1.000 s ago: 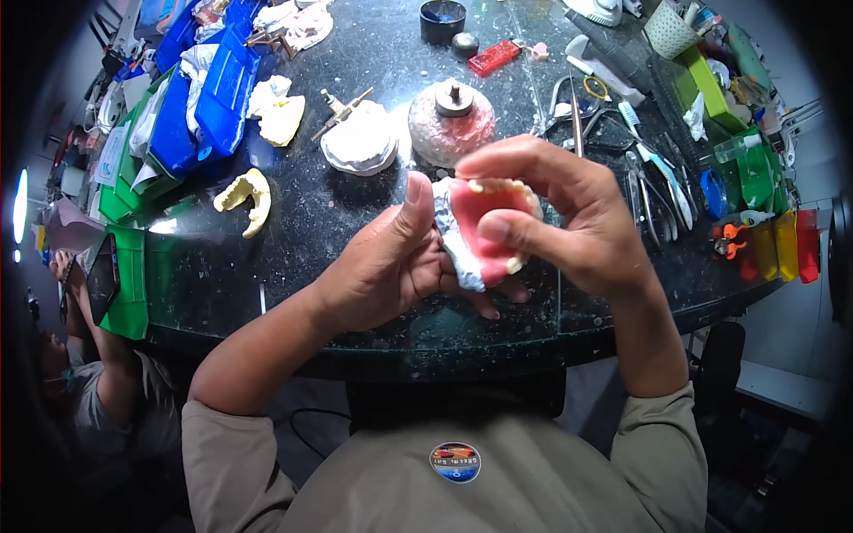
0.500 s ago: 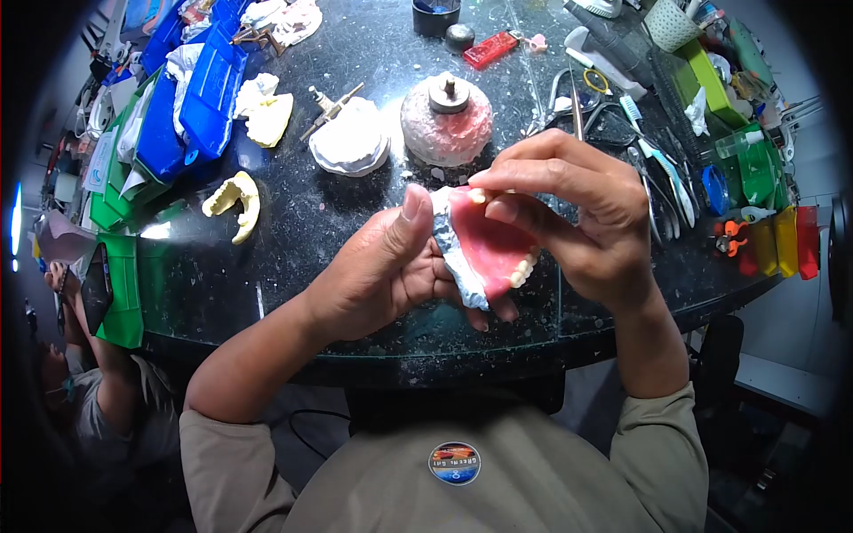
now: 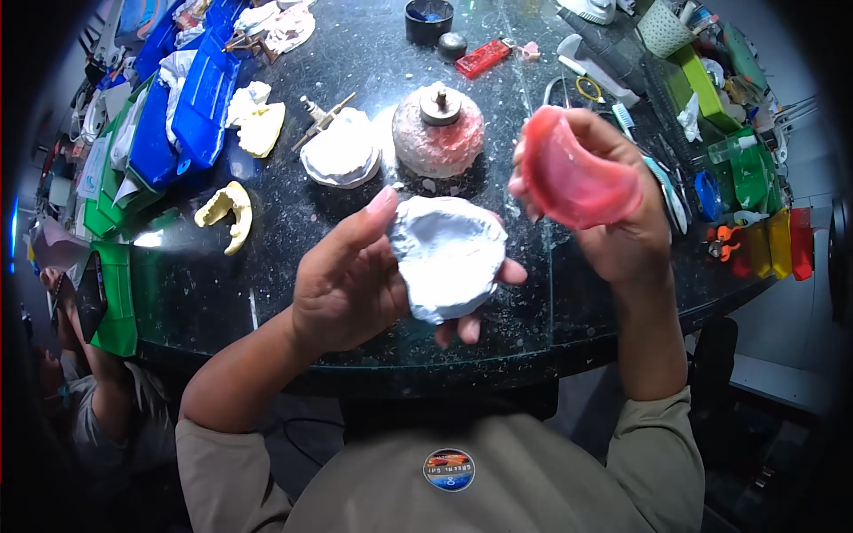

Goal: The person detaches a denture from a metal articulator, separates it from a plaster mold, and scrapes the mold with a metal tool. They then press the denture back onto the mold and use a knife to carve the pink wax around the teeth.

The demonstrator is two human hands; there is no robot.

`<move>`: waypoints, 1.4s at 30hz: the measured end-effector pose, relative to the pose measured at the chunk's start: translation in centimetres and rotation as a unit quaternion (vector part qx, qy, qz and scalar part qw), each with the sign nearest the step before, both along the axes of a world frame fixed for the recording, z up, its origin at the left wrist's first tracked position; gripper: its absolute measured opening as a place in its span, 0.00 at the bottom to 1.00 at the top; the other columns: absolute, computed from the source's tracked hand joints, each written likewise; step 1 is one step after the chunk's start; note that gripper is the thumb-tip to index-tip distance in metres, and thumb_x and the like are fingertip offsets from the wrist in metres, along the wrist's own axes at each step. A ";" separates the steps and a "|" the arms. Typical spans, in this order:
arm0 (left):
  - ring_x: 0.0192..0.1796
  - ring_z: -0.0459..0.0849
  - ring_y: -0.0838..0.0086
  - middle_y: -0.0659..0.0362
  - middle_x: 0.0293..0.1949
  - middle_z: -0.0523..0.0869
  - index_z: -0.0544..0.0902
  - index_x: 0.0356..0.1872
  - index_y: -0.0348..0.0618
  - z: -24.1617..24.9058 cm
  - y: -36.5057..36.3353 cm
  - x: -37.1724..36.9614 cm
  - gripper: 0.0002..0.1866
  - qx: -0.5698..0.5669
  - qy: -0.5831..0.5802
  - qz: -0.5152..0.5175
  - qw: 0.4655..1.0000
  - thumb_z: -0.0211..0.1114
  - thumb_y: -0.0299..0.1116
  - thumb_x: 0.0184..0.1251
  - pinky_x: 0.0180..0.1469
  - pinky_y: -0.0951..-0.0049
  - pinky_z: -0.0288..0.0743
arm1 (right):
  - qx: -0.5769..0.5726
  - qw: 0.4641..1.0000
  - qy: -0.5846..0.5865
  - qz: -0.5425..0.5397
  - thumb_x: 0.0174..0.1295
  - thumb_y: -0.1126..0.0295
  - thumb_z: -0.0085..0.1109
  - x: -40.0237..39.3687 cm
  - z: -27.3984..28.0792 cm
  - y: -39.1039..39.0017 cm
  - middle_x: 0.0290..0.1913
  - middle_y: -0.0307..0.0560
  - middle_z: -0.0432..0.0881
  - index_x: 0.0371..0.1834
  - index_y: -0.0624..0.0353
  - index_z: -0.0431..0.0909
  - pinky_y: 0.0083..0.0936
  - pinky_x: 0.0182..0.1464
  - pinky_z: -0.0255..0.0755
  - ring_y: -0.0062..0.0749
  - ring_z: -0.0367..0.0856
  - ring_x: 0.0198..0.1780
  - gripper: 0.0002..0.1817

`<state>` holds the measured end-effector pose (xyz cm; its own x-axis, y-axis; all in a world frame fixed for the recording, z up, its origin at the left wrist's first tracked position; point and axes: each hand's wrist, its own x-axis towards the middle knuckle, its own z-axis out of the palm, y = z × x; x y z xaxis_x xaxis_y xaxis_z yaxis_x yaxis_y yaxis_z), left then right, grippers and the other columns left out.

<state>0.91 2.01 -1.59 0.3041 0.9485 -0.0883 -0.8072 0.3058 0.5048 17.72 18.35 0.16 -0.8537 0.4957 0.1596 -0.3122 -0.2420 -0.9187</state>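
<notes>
A white plaster dental cast (image 3: pixel 451 258) rests in my left hand (image 3: pixel 348 286), the thumb along its left edge and fingertips showing beneath. My right hand (image 3: pixel 626 235) grips a pink wax denture base (image 3: pixel 576 178) up and to the right of the cast, apart from it. The hollow inner side of the denture base faces me, so its teeth are hidden. Beyond the cast stand a round plaster lump with pink patches and a metal post (image 3: pixel 440 133) and another white plaster cast with a metal articulator piece (image 3: pixel 342 151).
A yellowish U-shaped plaster model (image 3: pixel 233 216) and a yellow-white cast (image 3: pixel 258 124) lie left. Blue bins (image 3: pixel 209 115) line the left side. A red box (image 3: pixel 484 58) and black cup (image 3: pixel 428 25) sit far back. Toothbrushes (image 3: pixel 665 178) lie right. Another person's arm (image 3: pixel 89 338) shows far left.
The pink denture base has come off the white cast and moved up and right in my right hand, turning its inner side toward me. My left hand keeps the cast, its surface now exposed.
</notes>
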 end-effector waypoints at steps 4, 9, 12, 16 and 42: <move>0.37 0.86 0.59 0.32 0.56 0.74 0.60 0.67 0.32 -0.2 0.1 -0.3 0.39 0.017 0.005 0.003 1.000 0.27 0.58 0.72 0.35 0.73 0.81 | -0.083 0.995 -0.018 0.050 0.55 0.49 0.65 -0.1 -0.1 -0.7 0.49 0.59 0.74 0.62 0.70 0.60 0.25 0.38 0.75 0.39 0.81 0.45 0.42; 0.35 0.86 0.58 0.32 0.54 0.75 0.60 0.66 0.26 0.2 0.0 -0.2 0.39 0.009 0.000 0.027 1.000 0.28 0.56 0.72 0.34 0.73 0.81 | -0.134 0.981 0.080 0.119 0.60 0.51 0.60 -0.3 -1.9 -0.4 0.49 0.59 0.77 0.59 0.69 0.63 0.32 0.46 0.78 0.42 0.83 0.47 0.35; 0.35 0.86 0.58 0.32 0.54 0.75 0.59 0.67 0.27 0.2 0.0 -0.3 0.39 0.001 -0.006 0.028 1.000 0.28 0.56 0.72 0.34 0.73 0.81 | -0.161 0.983 0.001 0.092 0.51 0.45 0.68 -0.1 -1.0 -0.7 0.48 0.56 0.72 0.63 0.68 0.57 0.24 0.35 0.75 0.39 0.81 0.41 0.47; 0.35 0.85 0.57 0.35 0.53 0.76 0.58 0.67 0.28 0.7 -0.1 -0.3 0.39 -0.024 0.026 0.034 0.999 0.29 0.56 0.72 0.35 0.71 0.81 | -0.185 0.979 -0.029 0.084 0.49 0.43 0.68 0.3 -0.9 -0.8 0.47 0.56 0.72 0.62 0.68 0.57 0.24 0.31 0.76 0.39 0.81 0.39 0.48; 0.30 0.86 0.51 0.37 0.52 0.77 0.57 0.66 0.24 1.1 -0.5 -0.3 0.43 -0.076 0.038 0.067 0.994 0.33 0.59 0.69 0.28 0.64 0.84 | -0.213 0.959 -0.002 0.185 0.60 0.40 0.53 0.0 -0.2 -0.9 0.42 0.63 0.78 0.57 0.78 0.58 0.29 0.31 0.83 0.46 0.85 0.35 0.44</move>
<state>0.62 1.54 -0.45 0.1626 0.9539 -0.2522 -0.8077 0.2755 0.5212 17.68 17.45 -0.04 -0.9840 0.1779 0.0062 -0.1291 -0.6896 -0.7126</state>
